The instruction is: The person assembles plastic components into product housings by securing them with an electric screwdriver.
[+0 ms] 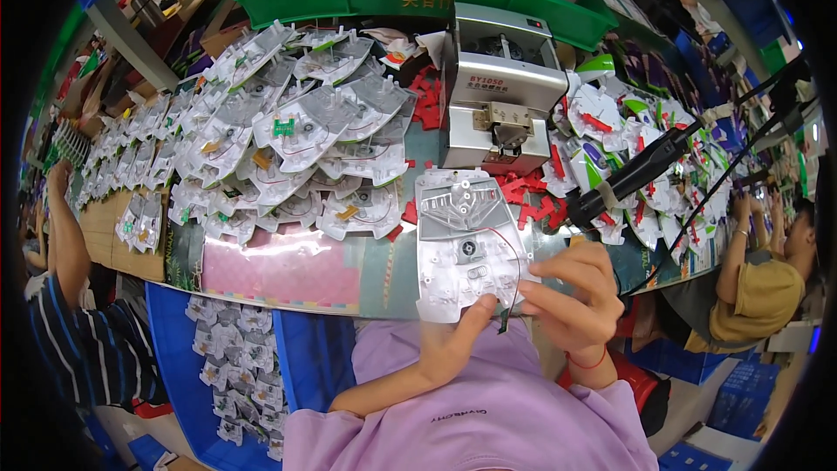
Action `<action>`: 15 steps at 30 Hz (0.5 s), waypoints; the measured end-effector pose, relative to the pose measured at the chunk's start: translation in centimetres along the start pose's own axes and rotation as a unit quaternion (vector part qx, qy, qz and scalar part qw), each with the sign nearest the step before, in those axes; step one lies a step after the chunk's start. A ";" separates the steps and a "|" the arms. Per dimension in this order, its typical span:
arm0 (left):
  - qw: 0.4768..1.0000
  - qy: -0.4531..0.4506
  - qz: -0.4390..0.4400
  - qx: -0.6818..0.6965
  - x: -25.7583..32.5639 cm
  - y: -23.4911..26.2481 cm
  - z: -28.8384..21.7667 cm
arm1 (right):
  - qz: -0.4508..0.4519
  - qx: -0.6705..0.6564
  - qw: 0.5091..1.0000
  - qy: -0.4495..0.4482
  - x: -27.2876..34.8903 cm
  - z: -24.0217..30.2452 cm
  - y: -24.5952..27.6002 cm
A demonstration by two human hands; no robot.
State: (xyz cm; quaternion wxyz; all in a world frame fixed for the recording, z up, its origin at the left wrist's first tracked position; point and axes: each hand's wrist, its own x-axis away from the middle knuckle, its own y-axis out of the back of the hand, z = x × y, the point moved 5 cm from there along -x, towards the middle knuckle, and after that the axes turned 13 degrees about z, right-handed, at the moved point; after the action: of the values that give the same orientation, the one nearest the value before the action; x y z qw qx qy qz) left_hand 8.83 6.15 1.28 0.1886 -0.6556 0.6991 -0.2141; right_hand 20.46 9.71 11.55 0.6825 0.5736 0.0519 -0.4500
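Note:
A grey and white plastic housing (471, 222) lies before me at the table's front edge, its moulded inner side facing up. My left hand (458, 336) grips its near edge, thumb on top and the other fingers hidden underneath. A thin dark wire (520, 266) loops over the housing's right side to a small dark green piece (503, 324) hanging below the near edge. At that side my right hand (577, 295) has its fingers curled, with the fingertips at the wire in what looks like a pinch.
A silver machine (501, 78) stands just beyond the housing, red plastic parts (527, 196) around its base. Similar housings (305, 122) are heaped at left; white and green parts (641, 148) pile at right beside a black power screwdriver (636, 170). A blue bin (174, 340) sits below left. Co-workers flank me.

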 end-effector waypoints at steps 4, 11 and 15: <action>0.999 -0.037 -0.021 0.012 -0.1 0.3 0.4 | -0.058 -0.020 0.995 -0.072 2.9 -0.9 0.4; 0.999 -0.039 -0.011 0.026 -0.1 0.0 0.4 | 0.114 -0.106 0.973 -0.169 3.9 -0.8 -3.1; 0.999 -0.022 -0.010 0.023 -0.2 0.2 0.8 | 0.095 -0.204 0.962 -0.157 4.2 -0.4 -3.4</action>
State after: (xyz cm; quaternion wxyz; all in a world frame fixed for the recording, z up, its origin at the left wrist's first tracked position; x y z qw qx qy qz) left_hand 9.14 6.29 0.52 0.2168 -0.6624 0.6834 -0.2171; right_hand 20.81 7.90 6.47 0.8245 0.3463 -0.0203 -0.4471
